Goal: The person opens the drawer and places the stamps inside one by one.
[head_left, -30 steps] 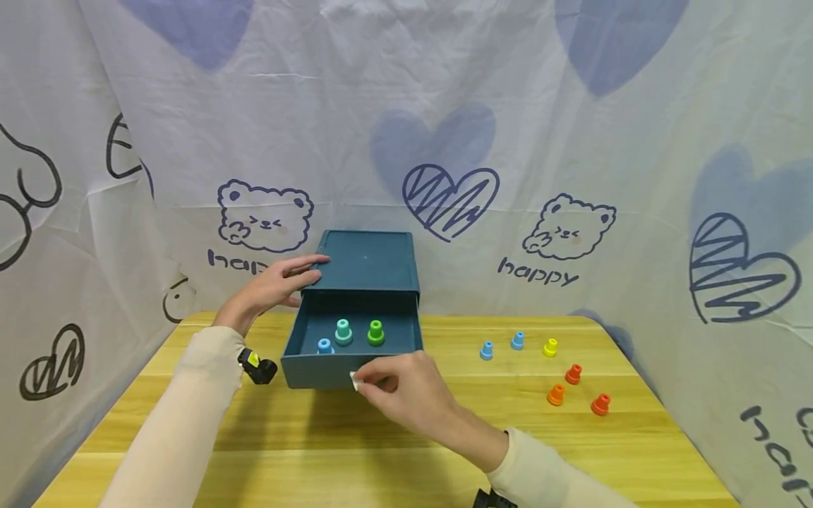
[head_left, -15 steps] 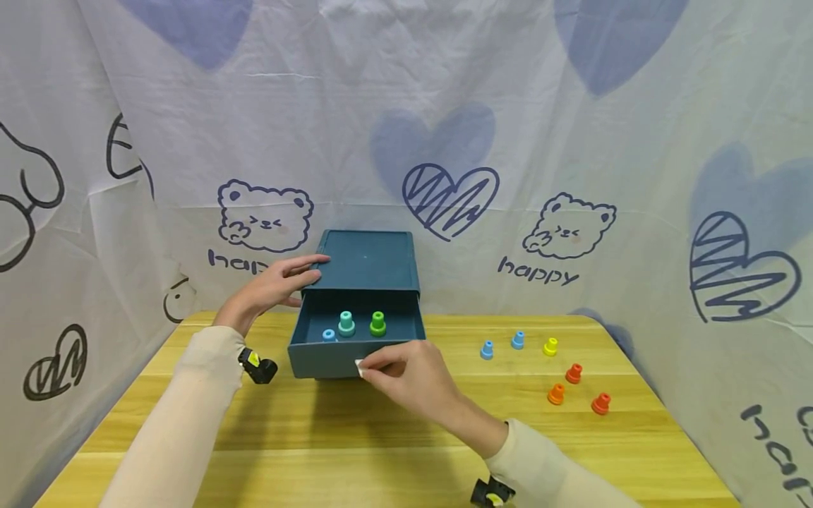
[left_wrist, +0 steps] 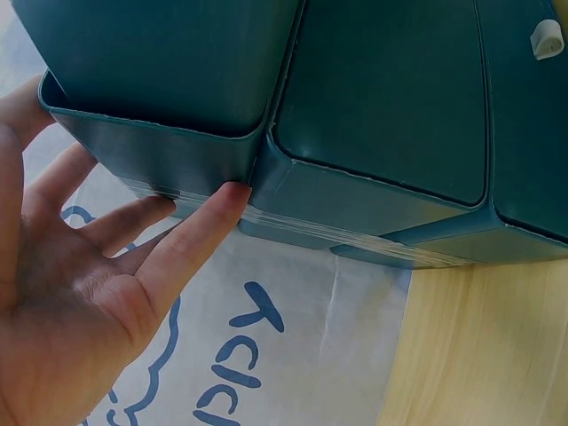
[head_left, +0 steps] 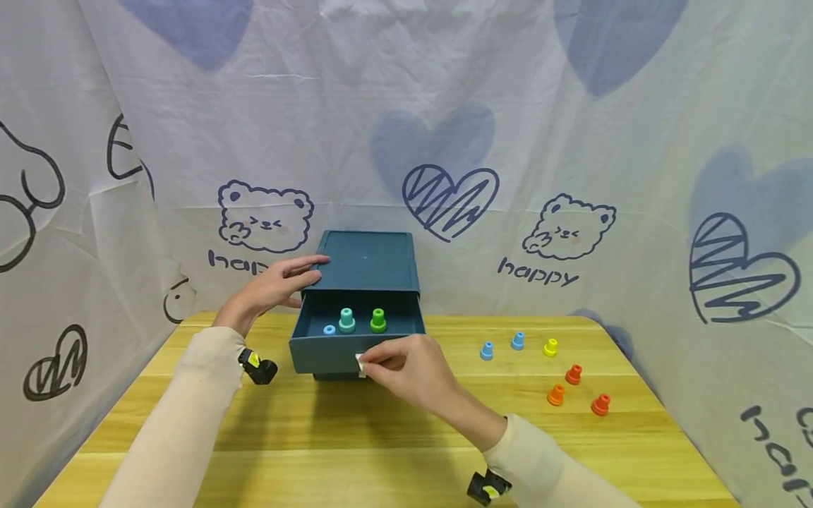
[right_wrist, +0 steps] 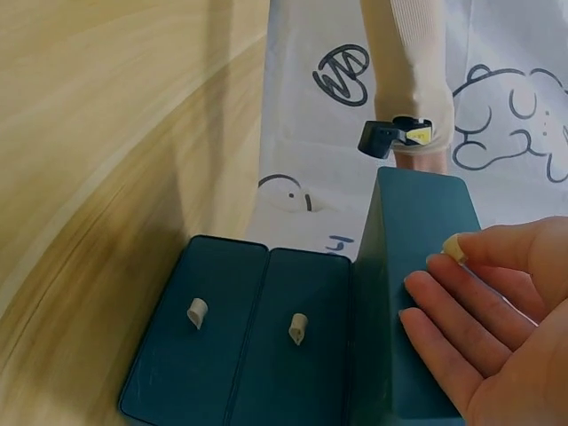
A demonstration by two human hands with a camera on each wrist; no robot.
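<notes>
On the desk (head_left: 406, 437), my right hand (head_left: 406, 370) is pinching the drawer (head_left: 330, 356) tab (head_left: 359, 362); my left hand (head_left: 273, 286), fingers straight, is bracing the cabinet (head_left: 368, 261).

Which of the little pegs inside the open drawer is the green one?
The green peg is the rightmost of the three in the drawer. The teal peg stands in the middle, and the small blue peg is leftmost.

drawer box (head_left: 365, 262): matt plastic, seemingly | table (head_left: 381, 437): smooth wood | backdrop (head_left: 571, 141): cloth
</notes>
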